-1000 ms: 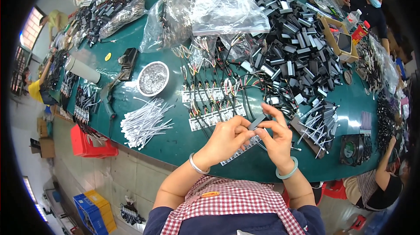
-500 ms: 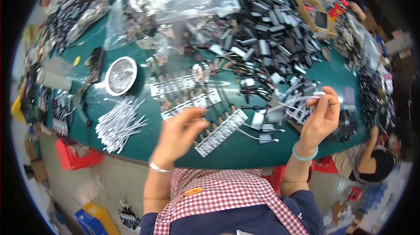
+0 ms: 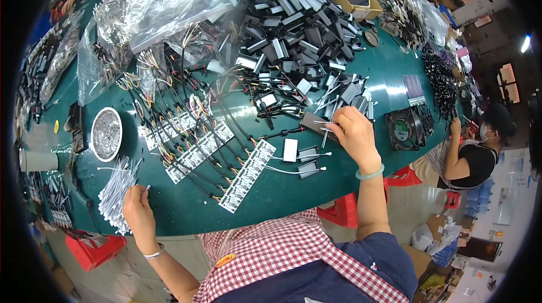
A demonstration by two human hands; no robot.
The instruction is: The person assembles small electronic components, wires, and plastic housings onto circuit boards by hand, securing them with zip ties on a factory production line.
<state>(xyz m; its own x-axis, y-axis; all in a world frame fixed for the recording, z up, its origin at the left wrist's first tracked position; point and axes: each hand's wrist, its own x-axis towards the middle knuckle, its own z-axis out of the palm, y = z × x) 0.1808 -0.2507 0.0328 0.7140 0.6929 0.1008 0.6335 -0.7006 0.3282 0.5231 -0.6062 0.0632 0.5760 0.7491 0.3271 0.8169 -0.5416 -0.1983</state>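
My left hand is at the near-right edge of a pile of white cable ties. Its fingers are pinched together, with a small white tip showing at them. My right hand is closed over the right side of the table, fingertips pinching thin white cable ties above a long dark casing. Between my hands lie white circuit-board strips with black cables attached. Beside them are small dark casings with white ties through them and a white-topped block.
A heap of dark metal casings covers the table's far middle. A foil-lined white bowl stands left, clear plastic bags behind it. A black fan is at the right edge, near a seated person. Red stools stand below.
My left hand has moved left from the board strips to the cable-tie pile. My right hand has turned downward and come nearer the casings. The whole view has shifted rightward.
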